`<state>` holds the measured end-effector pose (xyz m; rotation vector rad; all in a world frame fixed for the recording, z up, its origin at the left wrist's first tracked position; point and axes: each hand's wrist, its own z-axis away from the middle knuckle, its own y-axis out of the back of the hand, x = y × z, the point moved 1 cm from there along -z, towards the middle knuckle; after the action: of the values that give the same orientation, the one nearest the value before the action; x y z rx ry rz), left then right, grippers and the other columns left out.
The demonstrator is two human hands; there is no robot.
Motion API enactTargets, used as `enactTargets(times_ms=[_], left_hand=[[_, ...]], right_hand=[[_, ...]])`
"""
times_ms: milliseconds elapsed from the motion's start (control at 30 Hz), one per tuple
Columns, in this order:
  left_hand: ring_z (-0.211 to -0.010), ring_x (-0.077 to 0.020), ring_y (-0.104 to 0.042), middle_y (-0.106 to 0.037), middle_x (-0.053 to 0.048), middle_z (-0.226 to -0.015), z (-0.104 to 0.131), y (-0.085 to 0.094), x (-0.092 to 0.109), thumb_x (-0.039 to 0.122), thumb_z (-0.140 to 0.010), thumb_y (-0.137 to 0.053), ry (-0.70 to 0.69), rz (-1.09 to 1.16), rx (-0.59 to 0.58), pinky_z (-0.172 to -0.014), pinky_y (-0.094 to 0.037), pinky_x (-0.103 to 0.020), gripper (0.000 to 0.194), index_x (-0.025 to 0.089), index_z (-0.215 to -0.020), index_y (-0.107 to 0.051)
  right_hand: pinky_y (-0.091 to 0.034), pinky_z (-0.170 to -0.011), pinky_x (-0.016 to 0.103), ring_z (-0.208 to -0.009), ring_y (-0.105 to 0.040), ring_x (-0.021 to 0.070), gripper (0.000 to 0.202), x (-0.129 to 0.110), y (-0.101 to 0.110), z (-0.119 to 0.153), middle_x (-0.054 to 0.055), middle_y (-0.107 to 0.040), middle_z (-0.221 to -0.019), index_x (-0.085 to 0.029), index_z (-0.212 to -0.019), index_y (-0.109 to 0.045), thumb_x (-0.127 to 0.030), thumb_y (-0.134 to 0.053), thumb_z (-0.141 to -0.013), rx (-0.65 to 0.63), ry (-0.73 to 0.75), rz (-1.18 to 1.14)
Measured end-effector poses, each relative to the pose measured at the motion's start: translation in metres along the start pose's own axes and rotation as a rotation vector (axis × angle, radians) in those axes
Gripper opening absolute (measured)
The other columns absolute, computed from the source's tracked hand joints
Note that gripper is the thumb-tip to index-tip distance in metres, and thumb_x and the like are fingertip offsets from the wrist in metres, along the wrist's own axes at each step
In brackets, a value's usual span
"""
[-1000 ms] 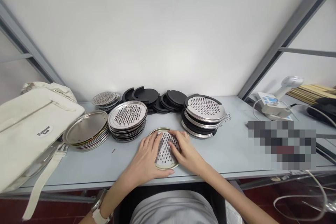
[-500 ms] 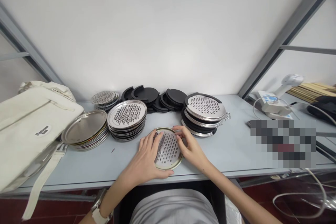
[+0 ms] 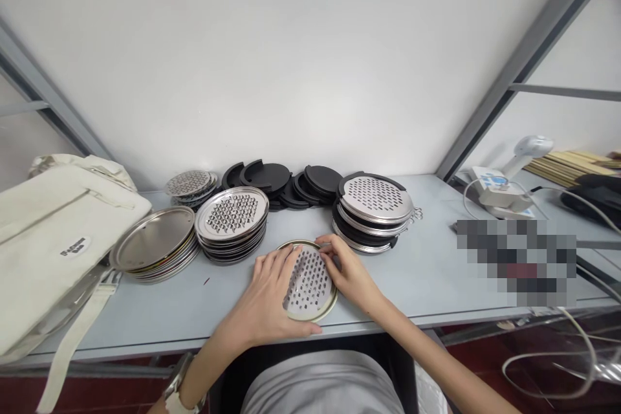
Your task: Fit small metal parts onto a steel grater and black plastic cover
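Near the front edge of the desk (image 3: 417,284), a round grater (image 3: 309,278) lies between the two hands, its holed face up; the left hand (image 3: 266,301) holds it along its left side, fingers over the far rim and thumb by the near edge; the right hand (image 3: 353,278) touches the far right of the rim with finger and thumb bent close together, though whether they pinch it I cannot tell; beyond the left hand stands a stack of plates (image 3: 233,215), with smooth discs (image 3: 155,242) just beside it and a pale bag (image 3: 72,226) further left; black holders (image 3: 269,176) lie by the wall (image 3: 301,65); beyond the right hand rises a pile of rimmed graters (image 3: 376,198).
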<state>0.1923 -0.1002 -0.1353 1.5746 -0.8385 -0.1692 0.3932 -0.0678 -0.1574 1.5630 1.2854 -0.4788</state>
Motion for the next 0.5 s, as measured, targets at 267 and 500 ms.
enactTargets(times_ms=[267, 500], left_hand=[[-0.131, -0.0388, -0.029, -0.032, -0.016, -0.146, 0.0016, 0.0064, 0.0006, 0.079, -0.051, -0.069, -0.066, -0.006, -0.042, -0.108, -0.025, -0.054, 0.124, 0.021, -0.149, -0.02], [-0.132, -0.0373, -0.028, -0.03, -0.015, -0.145, 0.0001, 0.0013, 0.0055, 0.061, -0.052, -0.079, -0.079, 0.002, -0.007, -0.108, -0.027, -0.053, 0.119, 0.021, -0.148, -0.022]], right_hand=[[-0.047, -0.088, 0.033, -0.097, -0.06, 0.0174, 0.021, 0.0029, -0.0007, -0.0057, 0.006, -0.059, -0.104, -0.022, -0.113, -0.045, -0.013, -0.038, -0.096, -0.1, 0.032, -0.014], [-0.046, -0.09, 0.033, -0.1, -0.058, 0.0178, 0.02, -0.0011, -0.0012, -0.0047, 0.006, -0.057, -0.106, -0.023, -0.113, -0.045, -0.015, -0.033, -0.098, -0.116, 0.087, 0.015]])
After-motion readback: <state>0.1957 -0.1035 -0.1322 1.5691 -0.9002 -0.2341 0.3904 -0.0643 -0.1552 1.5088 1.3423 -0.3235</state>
